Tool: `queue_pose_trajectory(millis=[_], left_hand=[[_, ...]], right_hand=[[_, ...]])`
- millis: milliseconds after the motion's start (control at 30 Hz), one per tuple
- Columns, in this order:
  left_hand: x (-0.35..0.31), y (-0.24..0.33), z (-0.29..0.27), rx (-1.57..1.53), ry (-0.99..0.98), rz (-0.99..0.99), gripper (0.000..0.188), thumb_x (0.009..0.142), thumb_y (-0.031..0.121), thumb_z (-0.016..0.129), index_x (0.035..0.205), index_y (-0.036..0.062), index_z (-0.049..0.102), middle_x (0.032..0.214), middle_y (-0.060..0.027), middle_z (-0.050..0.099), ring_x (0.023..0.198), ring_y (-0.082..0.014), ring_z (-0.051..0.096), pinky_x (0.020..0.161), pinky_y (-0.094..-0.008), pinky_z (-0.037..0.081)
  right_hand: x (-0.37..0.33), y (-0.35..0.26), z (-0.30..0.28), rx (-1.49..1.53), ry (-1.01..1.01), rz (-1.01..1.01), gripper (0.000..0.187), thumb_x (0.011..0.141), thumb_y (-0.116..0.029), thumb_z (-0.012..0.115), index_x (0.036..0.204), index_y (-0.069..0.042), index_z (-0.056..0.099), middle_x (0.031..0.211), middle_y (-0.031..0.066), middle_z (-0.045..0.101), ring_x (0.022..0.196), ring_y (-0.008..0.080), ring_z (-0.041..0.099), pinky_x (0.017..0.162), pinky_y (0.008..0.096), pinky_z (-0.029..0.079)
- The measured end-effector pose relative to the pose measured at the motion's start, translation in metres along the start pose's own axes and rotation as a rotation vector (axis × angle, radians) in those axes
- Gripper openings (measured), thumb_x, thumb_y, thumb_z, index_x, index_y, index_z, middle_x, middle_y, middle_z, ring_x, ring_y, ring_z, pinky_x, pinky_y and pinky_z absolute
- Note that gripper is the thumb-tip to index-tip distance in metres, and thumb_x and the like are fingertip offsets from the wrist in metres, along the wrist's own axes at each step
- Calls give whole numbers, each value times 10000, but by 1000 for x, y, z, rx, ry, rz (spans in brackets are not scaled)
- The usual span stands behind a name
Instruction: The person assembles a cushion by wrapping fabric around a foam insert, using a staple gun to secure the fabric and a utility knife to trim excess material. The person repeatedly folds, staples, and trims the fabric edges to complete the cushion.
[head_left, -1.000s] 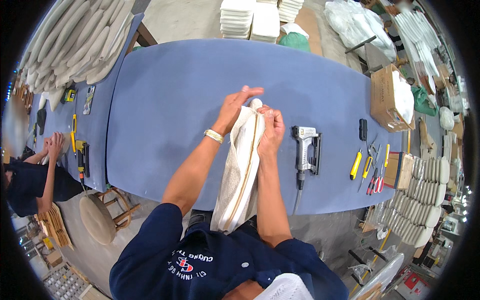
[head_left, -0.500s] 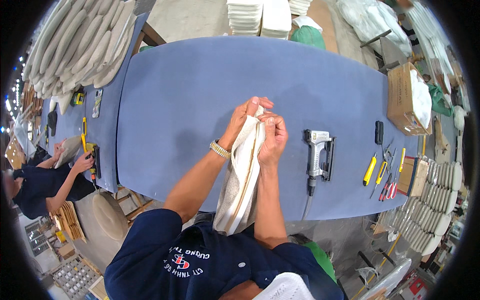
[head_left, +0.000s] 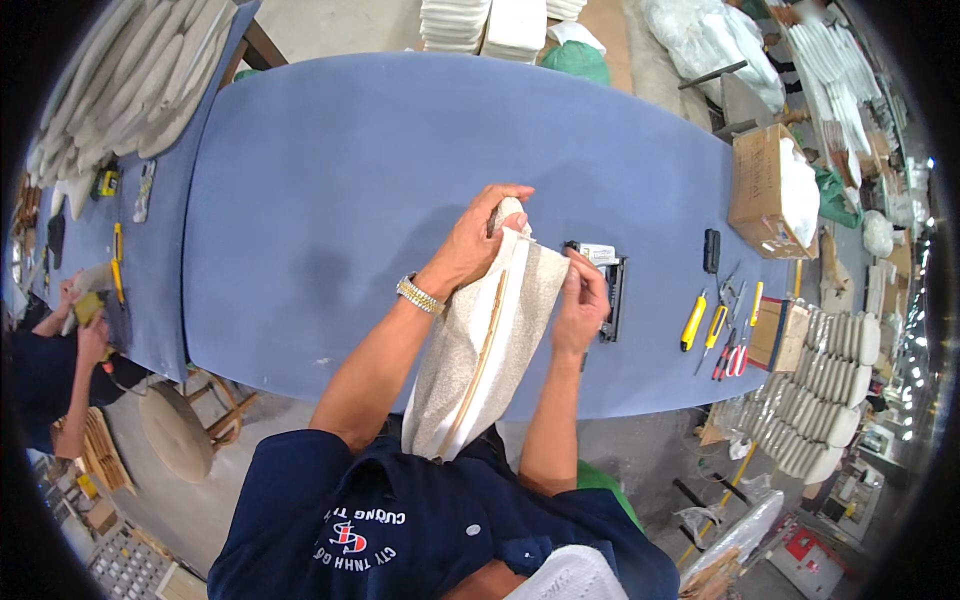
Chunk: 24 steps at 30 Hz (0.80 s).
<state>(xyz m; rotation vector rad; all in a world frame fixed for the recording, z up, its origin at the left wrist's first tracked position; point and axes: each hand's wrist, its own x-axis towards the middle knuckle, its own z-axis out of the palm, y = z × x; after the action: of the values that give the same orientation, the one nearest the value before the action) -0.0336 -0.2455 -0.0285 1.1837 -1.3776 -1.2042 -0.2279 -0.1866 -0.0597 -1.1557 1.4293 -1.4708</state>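
Note:
A long beige-grey fabric-covered pad (head_left: 530, 325) stands tilted in front of my body, its lower end near my shirt. A white band and a narrow brown strip run along its edge facing up. My left hand (head_left: 472, 240) is closed around the far end, thumb over the fabric. With its fingertips, my right hand (head_left: 580, 312) pinches a corner of the fabric and holds it out to the right. Just beyond that hand a silver-and-black staple gun (head_left: 617, 300) lies on the blue table (head_left: 330, 220), partly hidden by the hand.
Yellow cutters (head_left: 693, 320), red-handled scissors (head_left: 738, 358) and other tools lie at the table's right end. Beyond them sit a cardboard box (head_left: 760, 190) and stacked wrapped pads (head_left: 825, 390). At left, a co-worker's hands (head_left: 85, 320) are busy by a pile of pads (head_left: 130, 75).
My right hand has moved right and down, drawing the fabric corner out from the pad. My left hand stays at the far end. The whole view has shifted, so the table appears further left.

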Motion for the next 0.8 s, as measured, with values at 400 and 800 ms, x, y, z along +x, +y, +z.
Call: queue_pose_trajectory(millis=[400, 800], left_hand=[[0, 6, 4, 97, -54, 23, 576, 933, 115, 648, 1489, 131, 499, 1448, -115, 541, 1373, -270, 502, 1183, -415, 376], [2, 3, -2, 59, -67, 23, 665, 885, 78, 662, 1519, 125, 466, 1509, -116, 499, 1425, -281, 457, 1204, -422, 359]], right_hand=[[46, 77, -103, -926, -205, 226, 726, 814, -45, 779, 1464, 4, 458, 1289, 210, 626, 1117, 369, 653, 973, 454, 536], [89, -128, -29, -409, -817, -183, 679, 776, -60, 762, 1434, -42, 594, 1251, 134, 704, 1012, 266, 691, 937, 362, 536]])
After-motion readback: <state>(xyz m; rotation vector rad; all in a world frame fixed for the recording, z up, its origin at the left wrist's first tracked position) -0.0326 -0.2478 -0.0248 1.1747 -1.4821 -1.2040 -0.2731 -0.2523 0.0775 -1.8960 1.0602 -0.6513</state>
